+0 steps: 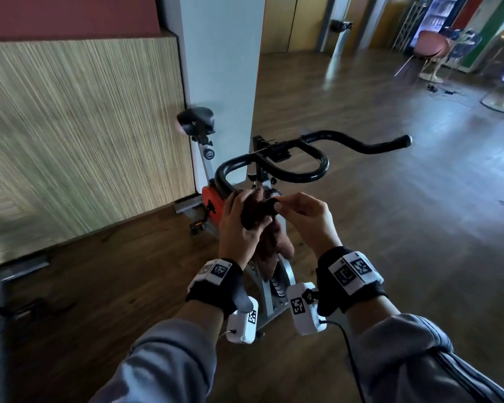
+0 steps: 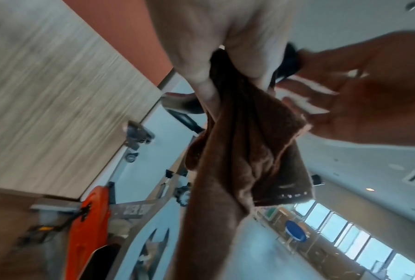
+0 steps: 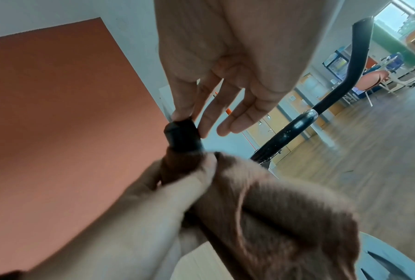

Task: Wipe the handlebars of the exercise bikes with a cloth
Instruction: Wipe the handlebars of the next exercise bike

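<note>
Grey sleeves (image 1: 169, 362) and black wrist straps with white tag blocks (image 1: 354, 270) nearest the lens in the head view; just beyond, left hand (image 1: 239, 225) wrapped round a brown cloth (image 1: 269, 248), fingers (image 2: 203, 83) curled and clamped on it over the near end of the black handlebars (image 1: 274, 167); cloth bunched round the grip, loose tail hanging down below the hand toward the grey frame (image 1: 269, 298); in the left wrist view, folds of cloth (image 2: 244, 151) draped downward from between thumb and fingers. Right hand (image 1: 306, 219) just beside the left, at the bare rubber end cap (image 3: 182, 136) poking out of the cloth; thumb and forefinger tips pinching the cap, other fingers (image 3: 235, 117) loose and spread, clear of it. Far handlebar horn (image 1: 370, 145) uncovered, reaching out to the right; same horn rising at the right of the right wrist view (image 3: 355, 62). Black saddle (image 1: 197, 122) behind, beside a white pillar (image 1: 221, 82); orange flywheel cover (image 1: 213, 203) low on the bike, left of the hands; wood-grain wall panel (image 1: 79, 135) at left; dark wooden floor (image 1: 390, 213) all round; red round chair (image 1: 431, 46) far off at upper right; edges of the head view blurred.
</note>
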